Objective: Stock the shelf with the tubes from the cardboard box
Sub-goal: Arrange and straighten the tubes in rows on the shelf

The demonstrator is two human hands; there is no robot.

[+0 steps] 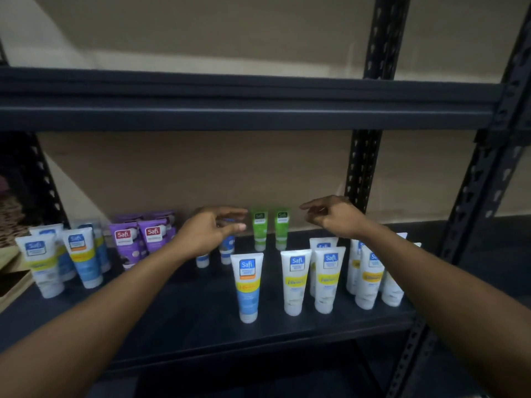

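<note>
Head view. Both forearms reach in over the front lip of the dark metal shelf board [186, 311].

Front row: a tall white plastic tube with blue and yellow bands [248, 285] stands alone, cap down. To its right stand two white plastic tubes with yellow bands [296, 280], just beside each other, with more white tubes behind and further right. At the left end of the board is a cluster of white-and-blue tubes [82, 257], then two purple plastic tubes [155, 238].

Mid depth: left hand [212, 229], fingers straight and together, pointing right, thumb opposed below them. A small blue-and-white plastic tube [227, 249] stands directly under that gap, long axis upright, cap on the board, crimped end up between thumb and fingers. Blur here: cannot tell whether the fingers pinch the crimp or only bracket it. A twin tube [202, 259] stands just to its left, under the wrist.

Right hand [333, 216]: fingers loosely curled, index pointing left, holding nothing, well apart from the small tube.

Back row: two green plastic tubes [260, 228], upright, between the two hands and near the beige wall.

Judgement: the left hand is the nearer. A lift or set-down would run along the tube's vertical axis, with the green pair close on its right.
</note>
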